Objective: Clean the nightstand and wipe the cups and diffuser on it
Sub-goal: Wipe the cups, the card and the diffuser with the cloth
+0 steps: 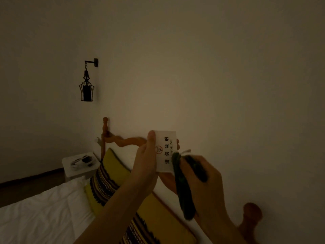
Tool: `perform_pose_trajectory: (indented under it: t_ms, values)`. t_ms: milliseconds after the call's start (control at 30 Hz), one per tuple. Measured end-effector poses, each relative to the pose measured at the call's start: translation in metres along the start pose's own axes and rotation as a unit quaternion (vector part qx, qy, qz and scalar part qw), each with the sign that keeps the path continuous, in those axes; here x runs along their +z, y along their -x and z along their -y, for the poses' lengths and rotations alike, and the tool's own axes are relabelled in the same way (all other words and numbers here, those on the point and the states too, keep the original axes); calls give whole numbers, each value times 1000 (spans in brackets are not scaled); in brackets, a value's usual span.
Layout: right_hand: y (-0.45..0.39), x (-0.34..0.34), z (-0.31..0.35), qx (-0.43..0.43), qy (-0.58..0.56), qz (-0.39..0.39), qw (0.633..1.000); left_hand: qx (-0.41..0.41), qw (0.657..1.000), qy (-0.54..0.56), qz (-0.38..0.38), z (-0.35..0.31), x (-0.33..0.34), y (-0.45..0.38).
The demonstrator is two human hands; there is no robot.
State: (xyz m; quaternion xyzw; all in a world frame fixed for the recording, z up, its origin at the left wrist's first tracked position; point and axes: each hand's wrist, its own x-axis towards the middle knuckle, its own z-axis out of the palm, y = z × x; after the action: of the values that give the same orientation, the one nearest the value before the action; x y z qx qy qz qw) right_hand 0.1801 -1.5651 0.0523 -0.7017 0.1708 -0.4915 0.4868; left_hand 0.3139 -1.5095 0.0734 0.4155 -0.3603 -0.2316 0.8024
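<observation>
Nearest, the left hand (147,155) pinches a white no-smoking card (166,151) by its edge, while the right hand (200,175) grips a dark green cloth (182,187) pressed against the card's face. Below them lie a yellow patterned cushion (112,180) and rumpled white bedding (44,213), backed by a carved wooden headboard (123,140). Farther left, the white nightstand (70,170) carries dark cups (86,160). A black metal lantern (86,88) hangs on the plain, dim wall (211,67).

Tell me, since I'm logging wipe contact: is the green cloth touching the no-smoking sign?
Touching. The head view shows the green cloth, held by the right hand, lying over the lower right edge of the no-smoking sign, with no gap visible.
</observation>
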Motion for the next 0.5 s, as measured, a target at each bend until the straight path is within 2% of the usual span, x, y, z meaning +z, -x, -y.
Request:
perform_pose_trajectory:
  t_ms: [100, 233, 367, 500]
  values:
    - [12, 2, -4, -7, 10, -19, 1000, -31, 999, -3, -9, 1, -4, 2]
    - [-11, -5, 18, 2, -40, -57, 998, -82, 996, -20, 42, 11, 0, 14]
    - [-28, -9, 38, 17, -87, -62, 994, -77, 994, -27, 70, 9, 12, 19]
    - [-3, -4, 18, 23, -51, -19, 998, -50, 998, -21, 36, -5, 1, 8]
